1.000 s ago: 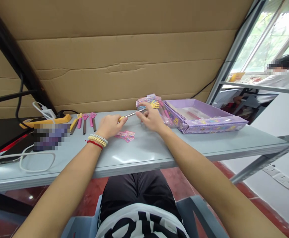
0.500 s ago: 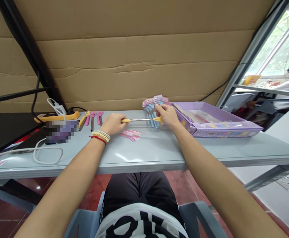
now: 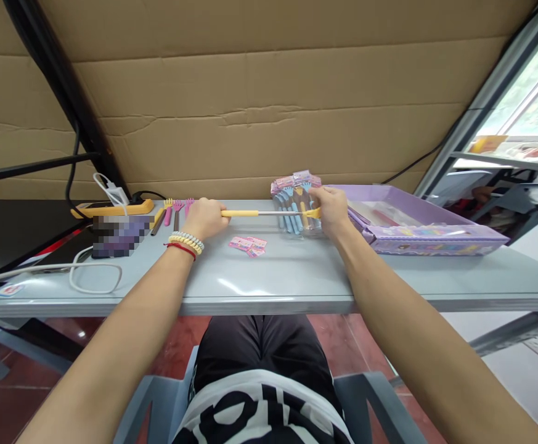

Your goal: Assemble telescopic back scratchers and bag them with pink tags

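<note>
A yellow telescopic back scratcher [image 3: 241,213] with a thin metal rod is held level above the table between my hands. Its yellow handle end is closed in the fingers of my left hand [image 3: 206,219]. At the other end, my right hand [image 3: 334,209] pinches the yellow claw head. Right behind that head lies a clear packet of blue back scratchers [image 3: 289,209] with pink card tops, and some yellow shows among them. Small pink cards [image 3: 248,245] lie on the table below the rod. Several loose pink and yellow scratchers [image 3: 177,211] lie beyond my left hand.
To the right stands an open purple box [image 3: 437,240] with clear plastic inside. On the left are a phone [image 3: 121,237], a white cable [image 3: 95,290] and a yellow power strip [image 3: 111,209]. A cardboard wall [image 3: 259,92] closes off the back of the grey table [image 3: 269,283].
My hands are farther apart, and more of the yellow handle shows beside my left hand. My right hand has moved right, uncovering more of the packet. The view has shifted slightly.
</note>
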`<action>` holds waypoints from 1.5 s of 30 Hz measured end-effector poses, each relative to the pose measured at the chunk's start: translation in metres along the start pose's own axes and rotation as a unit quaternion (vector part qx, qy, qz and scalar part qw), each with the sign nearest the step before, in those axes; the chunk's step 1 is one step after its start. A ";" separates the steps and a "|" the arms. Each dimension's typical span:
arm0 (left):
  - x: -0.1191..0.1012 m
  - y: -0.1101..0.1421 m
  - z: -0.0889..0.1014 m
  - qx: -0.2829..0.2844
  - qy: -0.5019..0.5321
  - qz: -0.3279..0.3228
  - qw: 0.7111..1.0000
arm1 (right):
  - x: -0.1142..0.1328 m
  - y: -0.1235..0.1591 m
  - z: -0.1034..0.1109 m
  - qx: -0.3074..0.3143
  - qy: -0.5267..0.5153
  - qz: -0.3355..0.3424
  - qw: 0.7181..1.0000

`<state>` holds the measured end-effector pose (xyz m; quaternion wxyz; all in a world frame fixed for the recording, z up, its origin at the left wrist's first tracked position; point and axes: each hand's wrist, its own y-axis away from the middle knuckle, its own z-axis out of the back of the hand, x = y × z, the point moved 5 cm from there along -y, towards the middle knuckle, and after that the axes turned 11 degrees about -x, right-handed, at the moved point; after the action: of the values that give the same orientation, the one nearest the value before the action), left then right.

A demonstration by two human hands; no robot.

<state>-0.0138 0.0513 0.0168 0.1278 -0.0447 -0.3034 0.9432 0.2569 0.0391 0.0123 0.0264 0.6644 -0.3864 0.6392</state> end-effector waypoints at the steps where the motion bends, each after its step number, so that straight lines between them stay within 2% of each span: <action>1: -0.005 0.001 0.007 -0.019 -0.003 0.003 1.000 | 0.000 0.003 -0.003 0.015 -0.013 -0.002 1.000; 6: -0.023 0.007 0.030 -0.055 0.005 -0.006 0.998 | 0.005 0.018 -0.015 0.062 -0.019 0.057 0.996; 9: -0.020 0.007 0.029 -0.056 0.024 -0.006 0.998 | 0.006 0.023 -0.017 0.060 -0.019 0.075 0.995; 12: -0.014 0.006 0.019 -0.042 0.055 -0.006 0.998 | 0.009 0.026 -0.019 0.072 -0.034 0.075 0.994; 16: -0.020 0.008 0.006 -0.007 0.118 -0.036 0.992 | 0.019 0.020 -0.013 0.062 -0.141 0.022 0.988; 19: -0.041 0.016 0.003 0.026 0.200 -0.098 0.975 | 0.026 0.008 0.000 0.028 -0.276 -0.062 0.959; 22: -0.066 0.026 0.001 0.074 0.257 -0.172 0.948 | 0.031 0.000 0.012 -0.007 -0.354 -0.122 0.927; 25: -0.079 0.034 -0.002 0.099 0.259 -0.212 0.937 | 0.035 0.002 0.017 -0.028 -0.380 -0.156 0.911; 27: -0.080 0.035 -0.002 0.103 0.244 -0.220 0.939 | 0.040 0.008 0.015 -0.019 -0.377 -0.163 0.911; 32: -0.086 0.037 0.008 0.134 0.253 -0.228 0.931 | 0.071 0.028 0.003 0.068 -0.323 -0.112 0.937; 36: -0.102 0.053 0.014 0.167 0.253 -0.200 0.932 | 0.094 0.045 -0.012 0.137 -0.237 -0.121 0.954; 40: -0.112 0.081 0.019 0.129 0.305 -0.122 0.936 | 0.104 0.061 -0.027 0.201 -0.188 -0.151 0.949; 45: -0.108 0.109 0.020 0.092 0.377 -0.008 0.922 | 0.108 0.081 -0.042 0.227 -0.190 -0.168 0.941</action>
<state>0.0636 -0.0738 -0.0300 0.2438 -0.3826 -0.1449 0.8793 0.1654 -0.0471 0.0772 -0.0917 0.8168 -0.1121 0.5584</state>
